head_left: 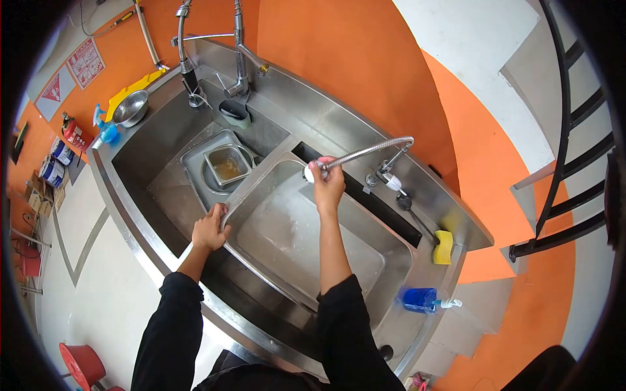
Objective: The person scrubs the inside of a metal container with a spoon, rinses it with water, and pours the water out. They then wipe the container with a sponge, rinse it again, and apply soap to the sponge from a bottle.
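Observation:
My right hand (328, 185) is closed around the white head of a hand sprayer (309, 173), whose flexible metal hose (375, 148) arches to a wall tap. Below it, a large rectangular steel pan (398, 274) sits tilted in the right part of the sink. Whitish, wet-looking patches show on the pan's floor. My left hand (210, 228) grips the pan's left rim, fingers curled over the edge. To the left, a smaller metal tray (190, 159) lies in the other basin, with a square container (227, 163) of cloudy brownish liquid inside it.
A tall spring tap (240, 58) rises behind the left basin. On the right ledge are a yellow sponge (443, 247), a dark-headed brush (405, 202) and a blue soap bottle (419, 300). A metal bowl (131, 109) and a blue spray bottle (107, 132) stand at far left.

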`<control>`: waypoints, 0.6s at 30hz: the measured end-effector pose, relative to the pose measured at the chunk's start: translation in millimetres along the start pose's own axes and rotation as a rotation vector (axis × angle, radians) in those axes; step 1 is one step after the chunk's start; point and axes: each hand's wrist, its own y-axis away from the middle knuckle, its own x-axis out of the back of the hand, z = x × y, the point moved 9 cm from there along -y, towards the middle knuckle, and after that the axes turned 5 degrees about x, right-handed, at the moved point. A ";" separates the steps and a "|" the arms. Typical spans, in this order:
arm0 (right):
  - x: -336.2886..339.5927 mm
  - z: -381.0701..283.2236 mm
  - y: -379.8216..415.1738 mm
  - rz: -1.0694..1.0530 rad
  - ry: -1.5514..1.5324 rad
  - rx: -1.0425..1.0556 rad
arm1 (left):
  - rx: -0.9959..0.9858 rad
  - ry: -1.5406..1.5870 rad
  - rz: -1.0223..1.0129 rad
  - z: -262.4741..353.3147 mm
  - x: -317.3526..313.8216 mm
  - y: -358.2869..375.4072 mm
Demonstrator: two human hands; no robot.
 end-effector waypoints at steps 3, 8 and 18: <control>-11.9 -0.9 -6.8 0.042 -0.044 -0.029 | 0.012 -0.015 -0.025 1.9 0.7 0.4; -25.0 -18.6 -2.3 0.035 -0.333 -0.024 | -0.039 -0.026 0.017 4.4 3.2 -0.7; -15.4 -23.5 13.9 -0.050 -0.298 -0.107 | -0.031 -0.085 -0.033 4.6 -1.5 1.2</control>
